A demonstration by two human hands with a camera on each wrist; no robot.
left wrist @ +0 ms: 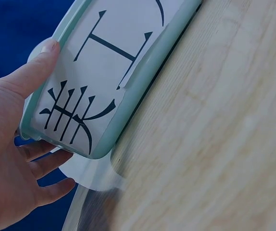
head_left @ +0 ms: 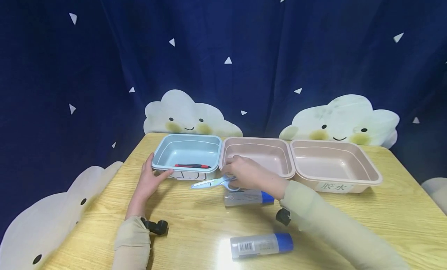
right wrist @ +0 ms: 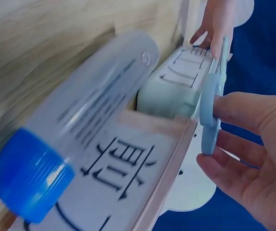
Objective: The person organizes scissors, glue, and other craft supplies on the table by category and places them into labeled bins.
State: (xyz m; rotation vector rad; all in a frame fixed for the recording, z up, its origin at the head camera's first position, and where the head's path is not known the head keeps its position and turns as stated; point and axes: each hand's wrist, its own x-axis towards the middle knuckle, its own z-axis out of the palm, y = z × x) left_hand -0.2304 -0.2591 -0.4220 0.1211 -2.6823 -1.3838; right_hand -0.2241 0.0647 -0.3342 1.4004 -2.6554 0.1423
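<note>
My left hand (head_left: 148, 182) grips the front left corner of a light blue bin (head_left: 161, 151), thumb on its front rim and the other fingers at its left side. Inside that bin lies a slim red-and-black craft knife (head_left: 193, 166). My right hand (head_left: 244, 172) pinches light blue scissors (head_left: 208, 183) by their handle loops. The blades point left, in front of the gap between the blue bin and the middle pink bin (head_left: 260, 140). In the right wrist view, the thumb and fingers hold the handles (right wrist: 209, 103) just over the bin rims.
A clear glue bottle (head_left: 242, 198) with a blue cap lies under the right hand, before the middle bin. Another glue bottle (head_left: 255, 246) lies nearer the front. A second pink bin (head_left: 375, 177), labelled, stands at the right. Behind the table hangs a dark blue curtain (head_left: 209, 37).
</note>
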